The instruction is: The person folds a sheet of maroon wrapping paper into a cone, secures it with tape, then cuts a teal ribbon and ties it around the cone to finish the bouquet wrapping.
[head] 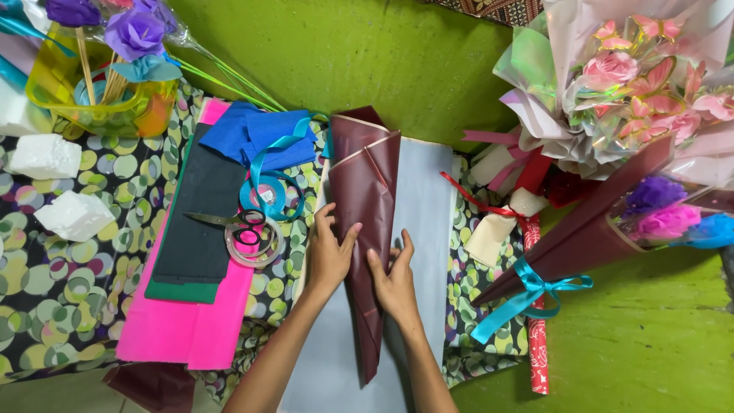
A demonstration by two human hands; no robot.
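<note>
A dark maroon sheet of wrapping paper (365, 191) is folded into a long cone lying on a pale grey sheet (424, 222). My left hand (329, 252) presses flat on the cone's left edge, thumb across the paper. On the right side of the cone my right hand (394, 283) grips the fold with its fingers curled onto it. The cone's narrow tip points toward me, between my forearms.
Black scissors (229, 222), a clear tape roll (252, 245) and a teal ribbon spool (267, 195) lie on stacked pink, black, green and blue paper at left. White foam blocks (46, 157) and a yellow tub of paper flowers (99, 84) sit far left. Finished bouquets (612, 84) lie right.
</note>
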